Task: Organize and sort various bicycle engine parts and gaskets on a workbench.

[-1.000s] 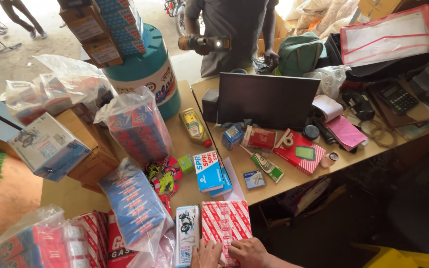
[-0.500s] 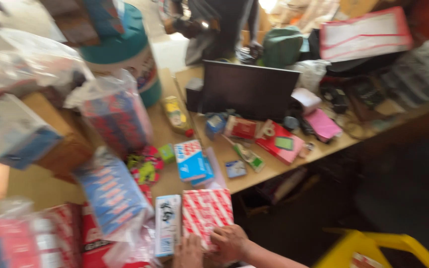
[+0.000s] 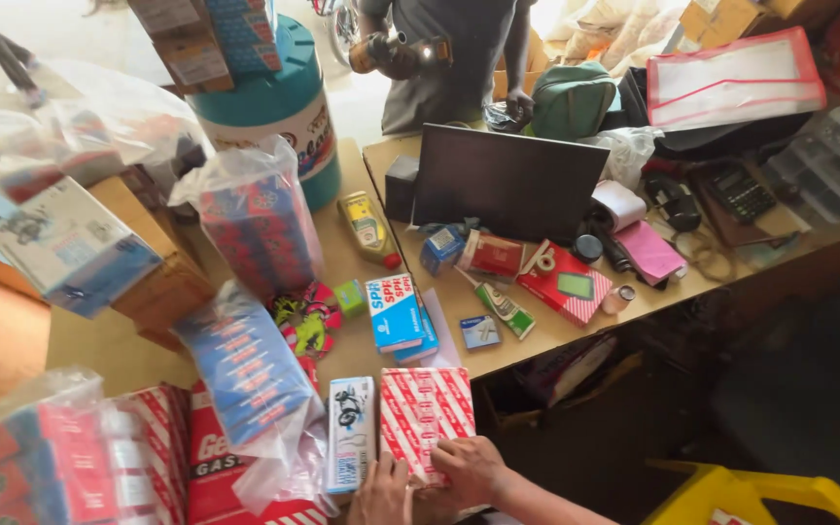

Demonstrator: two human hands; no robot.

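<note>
Cluttered wooden table (image 3: pixel 527 335): your hands on a red-and-white striped box (image 3: pixel 427 418)
Right hand (image 3: pixel 473 469) lies flat on it, left hand (image 3: pixel 381 494) beside, neither clamped; stiff, light cardboard — grip its long edges

Both hands sit low and close together. The left hand (image 3: pixel 382 494) lies flat, fingers forward. The right hand (image 3: pixel 471 469) curls, forearm angled in from the right.

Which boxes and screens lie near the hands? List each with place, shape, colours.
Red-and-white patterned box: flat, under right hand.
White-blue box: narrow, beside left hand.
Blue-white box: rectangular, table middle.
Dark screen: upright, farther back.
</note>
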